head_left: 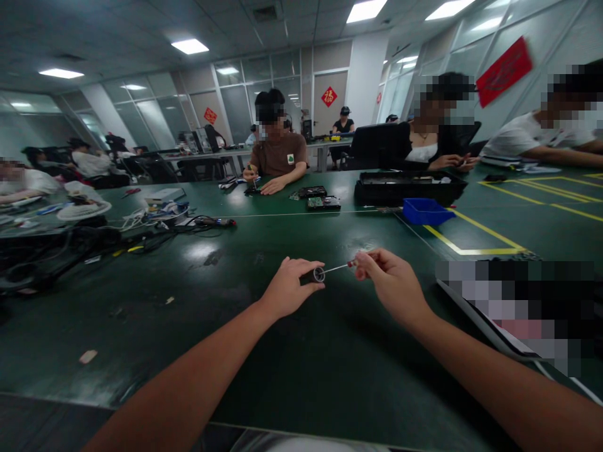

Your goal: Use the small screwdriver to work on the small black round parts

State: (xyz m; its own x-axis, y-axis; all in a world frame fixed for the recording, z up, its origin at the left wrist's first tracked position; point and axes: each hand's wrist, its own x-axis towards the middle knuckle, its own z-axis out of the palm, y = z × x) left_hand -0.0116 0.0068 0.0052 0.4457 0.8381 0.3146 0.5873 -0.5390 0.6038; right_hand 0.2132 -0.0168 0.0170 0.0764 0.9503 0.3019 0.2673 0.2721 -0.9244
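The step in hand looks like working a slim screwdriver [335, 269] into the open end of a small dark cylinder [319, 275], which sits at the middle of the clock, raised over the green surface [301, 370]. The left hand [288, 287], at 9 o'clock, has its fingers curved round the cylinder, thumb below. The right hand [398, 285], at 3 o'clock, pinches the tool's red end narrowly between thumb and fingers. The shaft slants down toward 9 o'clock, its tip at the mouth; whether it touches anything inside is too small to tell.

The next move seems to call for a firm left hold and a straight line between shaft and opening, since a skewed tip could slip off the rim.

The surface is bare around both hands and toward 6 o'clock, where its near edge runs close to the person's body. A flat device [487, 326] at 4 o'clock limits the right forearm. Tangled cables [164, 216] lie at 10 o'clock, circuit boards [323, 203] near 12, and a blue bin [426, 212] at 2, all well apart from the hands.
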